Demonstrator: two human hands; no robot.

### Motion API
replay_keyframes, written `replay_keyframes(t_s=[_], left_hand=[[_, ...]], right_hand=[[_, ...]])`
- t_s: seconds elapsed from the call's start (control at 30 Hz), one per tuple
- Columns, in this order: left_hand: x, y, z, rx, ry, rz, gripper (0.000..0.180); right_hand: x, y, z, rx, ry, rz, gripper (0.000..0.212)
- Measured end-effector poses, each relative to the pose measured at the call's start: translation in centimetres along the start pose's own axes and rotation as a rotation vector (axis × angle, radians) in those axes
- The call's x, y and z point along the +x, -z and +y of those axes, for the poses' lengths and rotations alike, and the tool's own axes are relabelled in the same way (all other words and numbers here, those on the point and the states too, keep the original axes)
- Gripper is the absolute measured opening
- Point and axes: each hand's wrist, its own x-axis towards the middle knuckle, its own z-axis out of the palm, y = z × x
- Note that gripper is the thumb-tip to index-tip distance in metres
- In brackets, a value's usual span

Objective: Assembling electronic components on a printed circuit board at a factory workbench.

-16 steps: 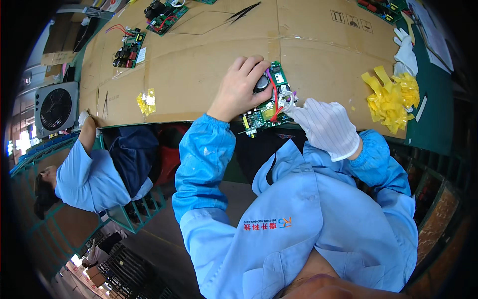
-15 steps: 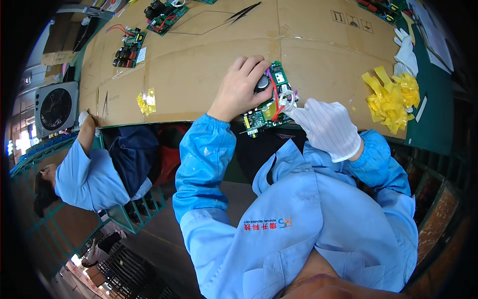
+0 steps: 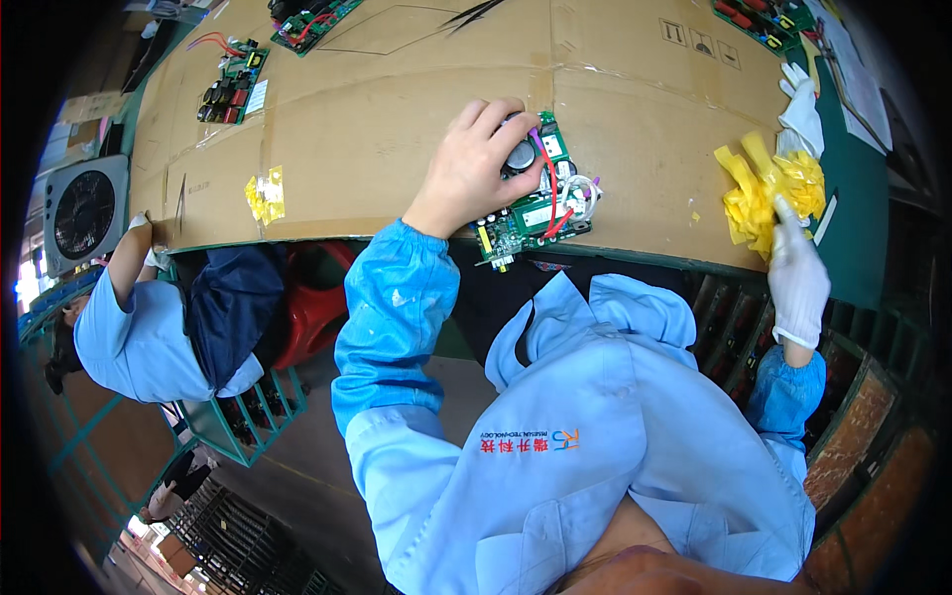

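A green circuit board (image 3: 555,151), fitted with a round capacitor, red and purple wires and a coiled white cable, lies at the front edge of the cardboard-covered bench. My bare left hand (image 3: 471,164) grips it from the left, fingers over its far end and thumb beside the capacitor. My right hand (image 3: 798,283), in a white striped glove, is stretched out to the right. Its fingertips reach the near side of a pile of yellow tape strips (image 3: 746,203). How its fingers are closed is blurred, and whether they pinch a strip is not clear.
More circuit boards (image 3: 234,84) lie at the far left and at the far right. A white glove (image 3: 799,119) rests behind the yellow strips. Dark tweezers (image 3: 474,14) lie at the back. At left, a fan (image 3: 85,213) stands near a seated co-worker (image 3: 149,342).
My right hand has left the white cable on the circuit board and moved right to the yellow strips. My left hand still holds the board. The view has shifted slightly.
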Motion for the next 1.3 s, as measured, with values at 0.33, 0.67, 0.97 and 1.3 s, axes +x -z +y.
replay_keyframes(t_s=[0.33, 0.67, 0.97, 1.3], left_hand=[[1.1, 0.6, -1.0, -0.058, 0.034, -0.020, 0.038], [0.6, 0.5, -0.1, -0.037, 0.049, -0.017, 0.038], [0.4, 0.1, 0.3, -0.012, 0.022, 0.015, 0.038], [0.1, 0.0, 0.1, 0.004, 0.008, 0.018, 0.041]], right_hand=[[1.8, -2.3, -11.8, 0.753, 0.570, -0.206, 0.027], [3.8, -6.9, -13.5, 0.462, 0.920, -0.247, 0.037], [2.4, -7.9, -13.9, 0.373, 0.984, 0.132, 0.025], [2.9, -2.1, -11.8, 0.759, 0.624, 0.133, 0.028]])
